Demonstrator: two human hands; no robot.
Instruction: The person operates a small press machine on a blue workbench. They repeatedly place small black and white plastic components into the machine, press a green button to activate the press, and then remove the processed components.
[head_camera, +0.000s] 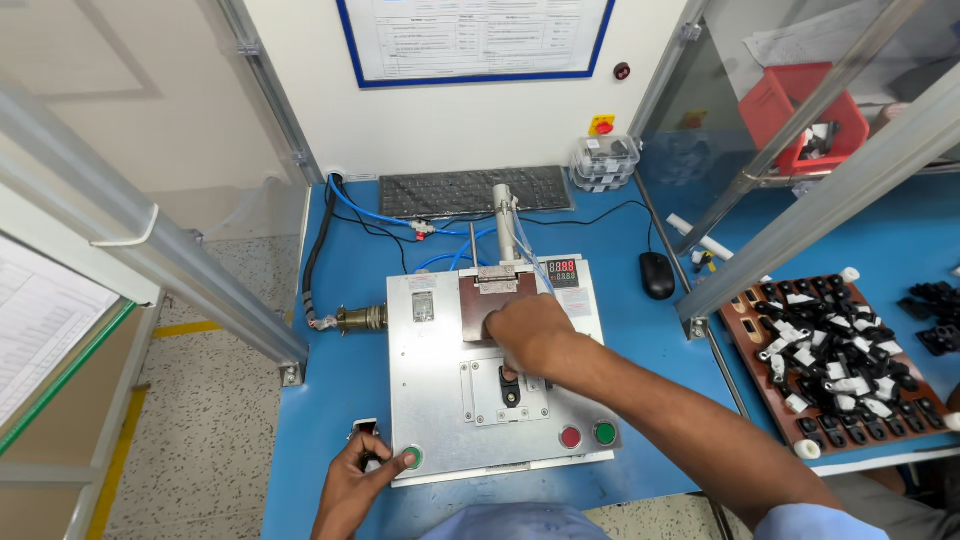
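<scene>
Right hand (528, 328): curled over small black part (510, 385) in flat silver metal box (440, 420).
Left hand (362, 478): thumb laid on round green button (411, 458), fingers bent.

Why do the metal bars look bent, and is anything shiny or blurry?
Head view: the wide lens bows the bars near the edges; soft, even light, with only faint shadows under the hands; the metal plate shows mild sheen, no harsh glare; right hand and left hand look sharp; the red bin behind the clear panel looks hazy.
</scene>
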